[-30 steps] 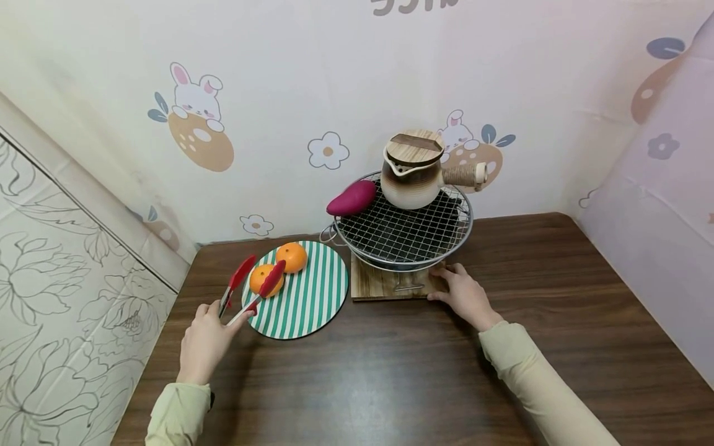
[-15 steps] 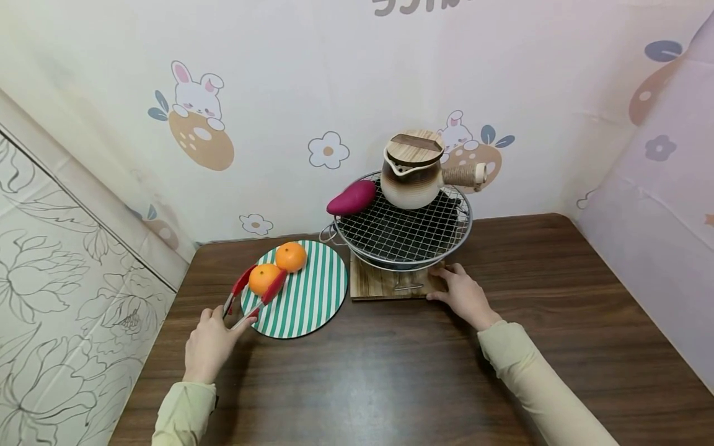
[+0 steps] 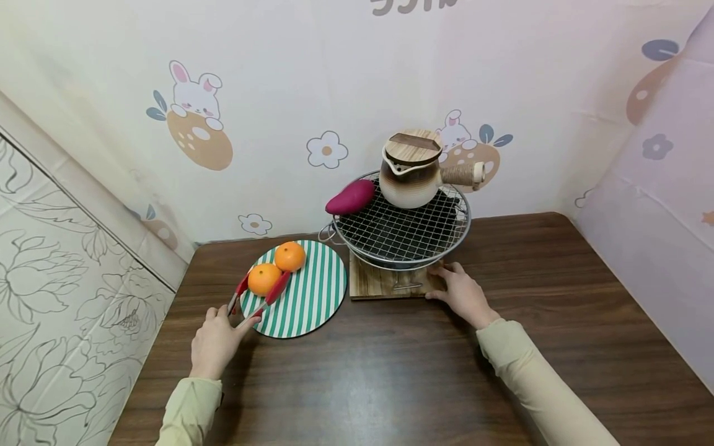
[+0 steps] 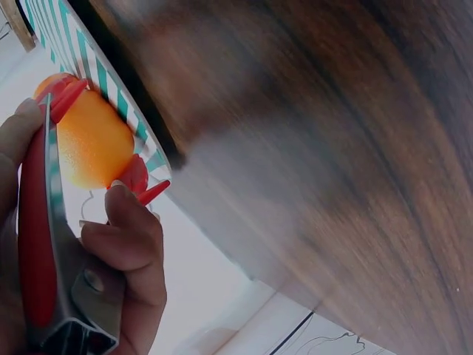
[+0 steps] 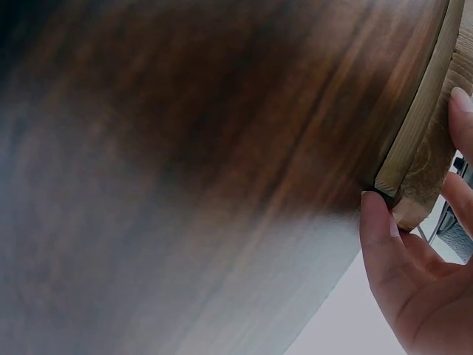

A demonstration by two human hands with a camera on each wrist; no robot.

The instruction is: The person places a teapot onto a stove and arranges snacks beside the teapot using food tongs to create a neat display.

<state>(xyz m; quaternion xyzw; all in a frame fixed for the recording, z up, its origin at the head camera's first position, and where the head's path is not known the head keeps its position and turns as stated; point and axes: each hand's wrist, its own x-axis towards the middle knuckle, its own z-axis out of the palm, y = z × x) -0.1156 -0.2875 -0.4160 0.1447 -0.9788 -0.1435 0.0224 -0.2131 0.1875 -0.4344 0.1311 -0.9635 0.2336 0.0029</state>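
My left hand (image 3: 214,342) grips a pair of red-tipped metal tongs (image 4: 38,222). The tongs' red ends stand on either side of the nearer orange (image 3: 263,280), which rests on a round green-and-white striped mat (image 3: 312,297). A second orange (image 3: 290,256) lies just behind it on the mat. My right hand (image 3: 463,297) holds the front right corner of a square wooden board (image 3: 368,282); in the right wrist view its thumb and fingers lie around that corner. On the board stands a round grill with a wire rack (image 3: 413,235).
A clay pot (image 3: 409,179) with a wooden lid and a cord-wrapped side handle stands on the rack. Beside it lies a purple sweet potato (image 3: 350,197), reaching over the rim. The dark wooden table (image 3: 357,384) meets a printed wall cloth (image 3: 279,93) behind.
The tongs have come down from above the nearer orange to either side of it, as my left hand moved a little right. My right hand has stayed at the board's corner.
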